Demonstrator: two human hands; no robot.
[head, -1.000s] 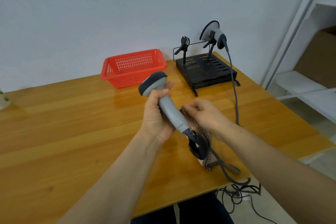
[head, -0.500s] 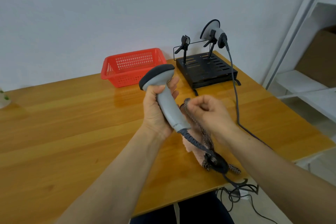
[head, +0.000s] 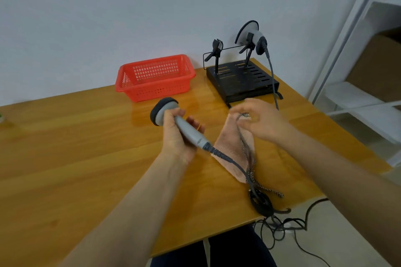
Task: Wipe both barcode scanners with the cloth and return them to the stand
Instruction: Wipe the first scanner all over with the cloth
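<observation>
Left hand [head: 180, 136]: fingers wrapped tight round the grey handle of the handheld scanner [head: 171, 119], held over mid-surface [head: 65, 147], dark round head tipped up and left.
Right hand [head: 263, 124]: motion-blurred; fingers apparently pinching the top edge of the cloth [head: 231, 147], just right of the scanner.
Cloth: pink, fuzzy, checkered trim; top lifted, lower end draped on the wood near the front edge.
Cable [head: 225, 158]: ribbed boot, then grey cord across the cloth to a dark coil [head: 261, 202] right at the front edge, spilling to the floor.
Second scanner [head: 252, 36]: seated in the right cradle of the black slotted stand [head: 243, 80], back right corner.
Room: wide stretch of glossy wood left of the hands; red mesh basket [head: 155, 77] by the wall.
Cut off: white shelving [head: 358, 104], cropped at right.
</observation>
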